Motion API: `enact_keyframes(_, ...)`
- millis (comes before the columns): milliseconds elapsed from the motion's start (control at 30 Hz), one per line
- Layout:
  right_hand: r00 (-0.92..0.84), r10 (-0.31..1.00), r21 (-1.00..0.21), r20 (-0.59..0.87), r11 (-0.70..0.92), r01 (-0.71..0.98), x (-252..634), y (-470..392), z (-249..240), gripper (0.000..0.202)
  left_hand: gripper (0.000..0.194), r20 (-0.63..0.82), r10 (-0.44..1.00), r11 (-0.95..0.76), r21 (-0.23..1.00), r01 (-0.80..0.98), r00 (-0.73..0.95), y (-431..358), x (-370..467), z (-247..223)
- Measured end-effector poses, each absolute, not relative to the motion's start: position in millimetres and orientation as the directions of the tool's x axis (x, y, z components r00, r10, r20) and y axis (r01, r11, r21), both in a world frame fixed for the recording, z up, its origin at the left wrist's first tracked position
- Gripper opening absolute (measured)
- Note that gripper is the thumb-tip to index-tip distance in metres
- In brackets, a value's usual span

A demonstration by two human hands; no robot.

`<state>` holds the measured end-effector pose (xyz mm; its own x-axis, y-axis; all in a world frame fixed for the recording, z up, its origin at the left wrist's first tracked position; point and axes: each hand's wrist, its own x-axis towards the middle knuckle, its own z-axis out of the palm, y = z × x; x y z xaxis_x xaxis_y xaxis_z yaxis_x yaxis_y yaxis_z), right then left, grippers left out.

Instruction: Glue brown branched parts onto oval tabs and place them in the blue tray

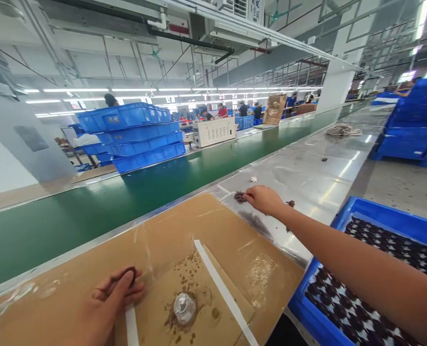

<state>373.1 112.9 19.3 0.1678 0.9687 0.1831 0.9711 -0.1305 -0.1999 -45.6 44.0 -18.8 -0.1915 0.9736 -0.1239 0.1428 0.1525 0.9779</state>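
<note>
My left hand (115, 298) is over the brown cardboard sheet (170, 230), its thumb and fingers closed on a small dark round piece (132, 275), seen nearly edge-on. My right hand (265, 199) reaches to the metal table past the cardboard. Its fingertips are pinched at the edge of a small heap of dark bits (239, 196); whether they hold one is hidden. Between my hands, a small clear dome-like object (185, 308) stands on the cardboard among brown spots. A white strip (222, 288) crosses the sheet beside it.
A blue tray (357, 204) with rows of dark round pieces sits at my right, under my forearm. A green conveyor belt (155, 185) runs beyond the cardboard. Stacked blue crates (137, 137) and a beige machine (215, 131) stand across it. A crumpled cloth (343, 129) lies farther along the metal table.
</note>
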Motion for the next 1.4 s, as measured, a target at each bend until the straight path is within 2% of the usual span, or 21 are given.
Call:
enact_keyframes(67,0.173,0.977,-0.145,0.122,-0.155,0.977,363,134,9,0.027,0.044,-0.110,0.977,0.132,0.985,0.114,-0.183,38,-37,-13)
enact_keyframes(167,0.144,0.989,-0.078,0.040,-0.140,0.987,353,142,-5,0.023,0.061,-0.091,0.985,0.094,0.995,0.016,-0.148,31,-28,-5)
enact_keyframes(233,0.113,0.994,-0.058,-0.010,-0.113,0.992,353,142,-8,0.020,0.066,-0.101,0.990,0.096,0.994,-0.060,-0.097,30,-28,-2)
enact_keyframes(433,0.003,0.990,-0.129,-0.143,-0.022,0.991,366,145,-3,0.013,0.058,-0.109,0.990,0.098,0.988,-0.121,-0.089,32,-30,-3)
enact_keyframes(633,-0.045,0.961,-0.210,-0.271,-0.014,0.978,363,149,14,0.004,0.040,-0.143,0.986,0.134,0.985,-0.111,-0.084,34,-25,-4)
enact_keyframes(700,-0.060,0.957,-0.227,-0.284,-0.006,0.974,360,151,23,0.014,0.038,-0.142,0.986,0.132,0.985,-0.110,-0.091,33,-25,-2)
enact_keyframes(800,-0.132,0.963,-0.262,-0.233,0.069,0.963,352,151,30,0.017,0.036,-0.139,0.986,0.131,0.988,-0.084,-0.090,31,-27,1)
enact_keyframes(900,-0.192,0.976,-0.327,-0.102,0.150,0.933,345,143,25,0.008,0.038,-0.148,0.986,0.144,0.988,-0.050,-0.073,31,-29,-1)
enact_keyframes(967,-0.198,0.980,-0.366,-0.012,0.180,0.913,343,134,15,0.010,0.040,-0.161,0.984,0.158,0.987,-0.042,-0.072,32,-29,-4)
enact_keyframes(1200,-0.118,0.988,-0.481,0.100,0.151,0.864,338,115,1,0.021,0.044,-0.122,0.988,0.118,0.992,-0.049,-0.092,30,-27,-2)
enact_keyframes(1300,-0.114,0.986,-0.645,0.122,0.166,0.746,309,104,19,0.030,0.044,-0.124,0.992,0.121,0.991,-0.064,-0.032,25,-26,1)
enact_keyframes(1367,-0.159,0.976,-0.805,0.148,0.212,0.554,277,92,36,0.033,0.049,-0.120,0.992,0.122,0.987,-0.105,0.031,23,-26,1)
enact_keyframes(1400,-0.204,0.961,-0.845,0.186,0.262,0.466,260,85,44,0.031,0.052,-0.119,0.991,0.126,0.983,-0.130,0.064,23,-26,0)
